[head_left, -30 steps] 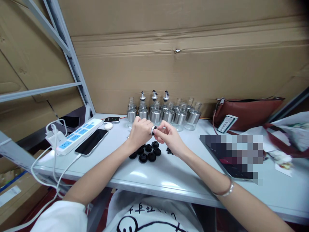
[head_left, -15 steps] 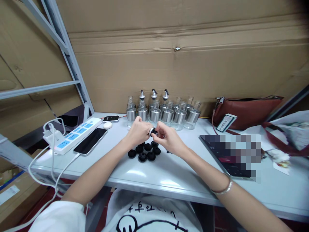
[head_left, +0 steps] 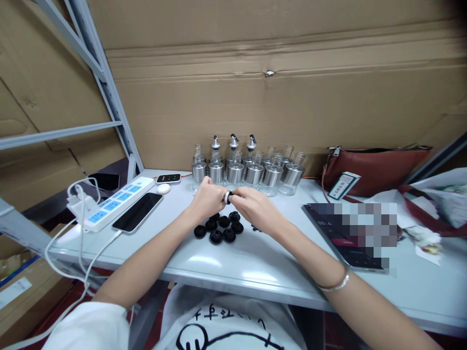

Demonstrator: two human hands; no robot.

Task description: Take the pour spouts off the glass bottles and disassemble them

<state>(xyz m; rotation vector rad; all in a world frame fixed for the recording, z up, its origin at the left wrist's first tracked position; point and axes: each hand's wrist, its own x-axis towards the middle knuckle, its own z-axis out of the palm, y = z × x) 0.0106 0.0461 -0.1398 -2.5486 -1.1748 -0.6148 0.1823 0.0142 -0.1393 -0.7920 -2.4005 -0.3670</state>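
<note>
Between my hands is a small silver-and-black pourer cap [head_left: 227,197], partly covered by fingers. My left hand [head_left: 209,199] is closed around its silver side. The fingers of my right hand [head_left: 251,205] pinch together at its dark end, where the grip is mostly hidden. Just below my hands, several black round stoppers [head_left: 224,222] lie in a cluster on the table. A few tiny black pieces [head_left: 255,228] show beside my right wrist. Behind my hands stand several glass bottles with steel bands [head_left: 254,172]; three at the back carry silver pourer spouts [head_left: 234,141].
Left on the grey table [head_left: 204,277] are a power strip [head_left: 118,201], a phone [head_left: 137,213], a small black-screened device [head_left: 168,179] and a white disc [head_left: 164,188]. To the right lie a tablet [head_left: 328,233] and a brown bag [head_left: 379,167]. Cardboard [head_left: 233,97] rises behind.
My right fingers have turned and closed further over the dark end of the cap, hiding more of it. My left hand has stayed nearly in place.
</note>
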